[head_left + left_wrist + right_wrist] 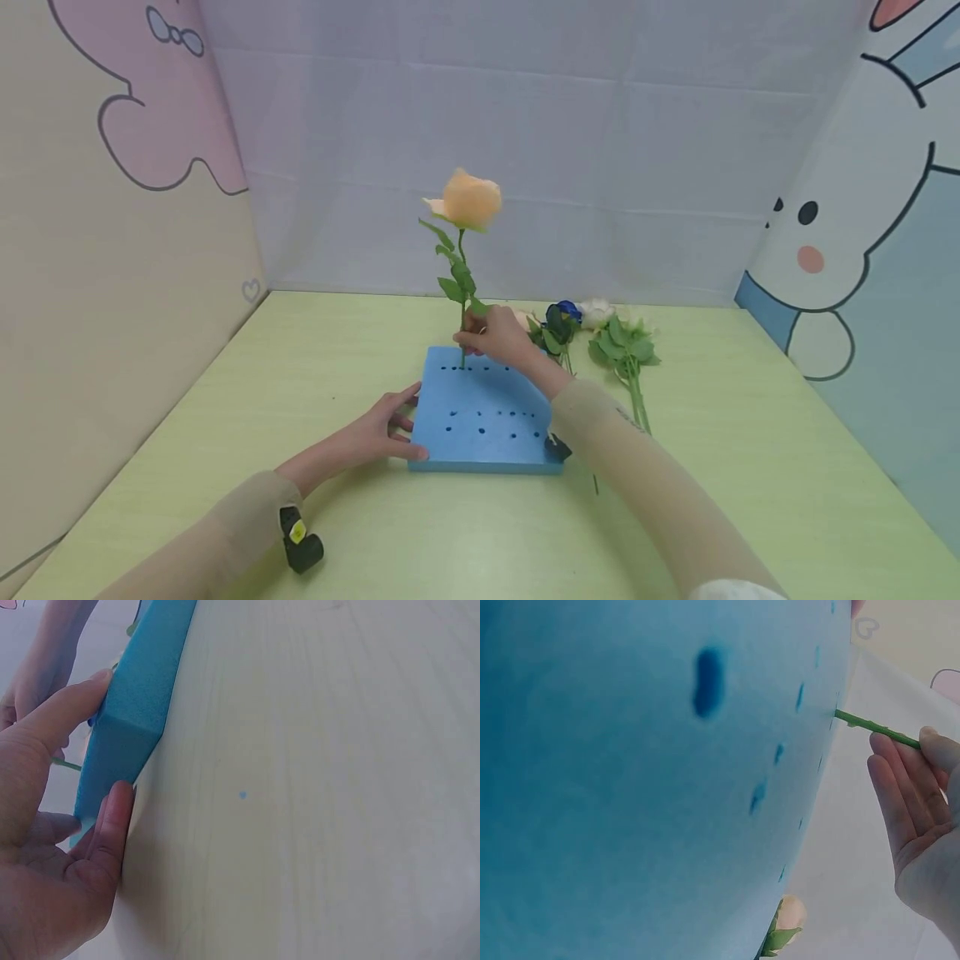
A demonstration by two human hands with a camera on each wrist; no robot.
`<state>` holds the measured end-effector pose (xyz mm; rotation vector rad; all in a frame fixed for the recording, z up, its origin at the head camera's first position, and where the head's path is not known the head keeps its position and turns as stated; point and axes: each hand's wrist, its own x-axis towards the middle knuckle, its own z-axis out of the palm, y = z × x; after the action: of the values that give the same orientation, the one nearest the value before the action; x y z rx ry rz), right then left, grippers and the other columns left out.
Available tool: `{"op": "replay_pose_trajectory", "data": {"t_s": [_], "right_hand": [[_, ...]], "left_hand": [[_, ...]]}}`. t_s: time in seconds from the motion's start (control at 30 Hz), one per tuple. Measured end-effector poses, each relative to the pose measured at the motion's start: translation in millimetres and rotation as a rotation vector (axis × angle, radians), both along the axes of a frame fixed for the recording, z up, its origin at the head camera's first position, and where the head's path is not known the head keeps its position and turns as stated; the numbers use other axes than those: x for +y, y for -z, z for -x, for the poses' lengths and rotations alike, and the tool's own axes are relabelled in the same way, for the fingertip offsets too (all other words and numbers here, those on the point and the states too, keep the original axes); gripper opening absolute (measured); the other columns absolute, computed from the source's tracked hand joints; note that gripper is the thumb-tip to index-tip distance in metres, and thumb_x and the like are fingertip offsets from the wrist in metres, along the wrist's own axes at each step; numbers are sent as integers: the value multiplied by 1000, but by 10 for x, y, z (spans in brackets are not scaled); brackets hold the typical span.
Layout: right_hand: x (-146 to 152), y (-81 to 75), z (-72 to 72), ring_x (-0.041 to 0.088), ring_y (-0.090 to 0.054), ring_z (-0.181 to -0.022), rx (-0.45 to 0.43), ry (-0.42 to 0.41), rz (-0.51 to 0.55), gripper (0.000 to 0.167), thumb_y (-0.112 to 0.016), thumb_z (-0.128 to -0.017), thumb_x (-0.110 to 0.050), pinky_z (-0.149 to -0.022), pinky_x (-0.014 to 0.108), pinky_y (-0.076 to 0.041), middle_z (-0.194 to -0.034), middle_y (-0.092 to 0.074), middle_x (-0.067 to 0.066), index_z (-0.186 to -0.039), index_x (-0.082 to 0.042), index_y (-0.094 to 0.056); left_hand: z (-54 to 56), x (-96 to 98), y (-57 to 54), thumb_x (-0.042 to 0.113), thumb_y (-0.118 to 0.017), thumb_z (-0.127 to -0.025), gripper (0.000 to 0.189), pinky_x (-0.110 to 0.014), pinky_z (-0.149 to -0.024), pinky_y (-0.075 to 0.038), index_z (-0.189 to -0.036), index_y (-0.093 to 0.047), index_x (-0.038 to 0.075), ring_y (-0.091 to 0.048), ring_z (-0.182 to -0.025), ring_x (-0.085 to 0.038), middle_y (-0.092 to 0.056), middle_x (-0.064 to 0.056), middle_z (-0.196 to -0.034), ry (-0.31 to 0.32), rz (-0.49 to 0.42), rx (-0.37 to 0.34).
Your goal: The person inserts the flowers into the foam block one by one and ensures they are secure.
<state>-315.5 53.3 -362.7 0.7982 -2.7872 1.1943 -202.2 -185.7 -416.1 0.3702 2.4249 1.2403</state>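
Observation:
A peach rose (471, 200) stands upright over the blue foam board (480, 392), its stem meeting the back row of holes. My right hand (495, 329) pinches that green stem (877, 727) between thumb and fingers. In the right wrist view the stem's lower end touches the board's surface; how deep it goes cannot be seen. My left hand (382, 429) holds the board's left edge near the front corner. In the left wrist view its thumb (82, 697) lies against the board and the other fingers sit along its side.
Right of the board lie a blue rose (564, 313), a white flower (597, 312) and green leafy stems (626, 346) on the pale table (345, 350). Part of a peach flower (789, 913) shows beyond the board. Walls surround the table's back and sides.

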Motion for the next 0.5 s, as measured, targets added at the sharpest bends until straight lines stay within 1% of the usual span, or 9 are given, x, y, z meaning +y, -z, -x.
{"op": "replay_pose_trajectory", "data": {"t_s": [0.13,0.27,0.4,0.5], "right_hand": [[-10,-17,-5,25,-74,-76,-7,5,6,17,-68,-94,-24,-61,26,-56,-86,-75,9,-89,-8,-71],[-21,-28,-15,25,-75,-79,-21,-14,-7,17,-67,-95,-23,-65,31,-59,-88,-75,10,-93,-7,-70],[-10,-53,-22,25,-74,-83,-75,-34,-10,16,-67,-95,-22,-70,35,-60,-93,-75,11,-96,-7,-70],[16,-76,-5,26,-74,-91,-126,-66,-6,20,-64,-97,-21,-73,36,-61,-103,-75,13,-106,-5,-71]], "left_hand": [[2,5,-8,38,-84,-78,110,-41,-100,-48,-160,-13,19,-51,-123,-25,-28,-14,-156,-15,2,-5],[4,-2,-8,38,-84,-77,111,-41,-100,-49,-160,-13,20,-52,-122,-23,-29,-12,-155,-23,5,-5],[2,-9,-1,38,-84,-77,111,-42,-99,-50,-160,-13,20,-51,-122,-23,-29,-14,-154,-15,5,-4],[3,-9,2,39,-84,-77,111,-42,-98,-50,-160,-14,20,-52,-122,-23,-31,-14,-152,-15,7,-6]]}}
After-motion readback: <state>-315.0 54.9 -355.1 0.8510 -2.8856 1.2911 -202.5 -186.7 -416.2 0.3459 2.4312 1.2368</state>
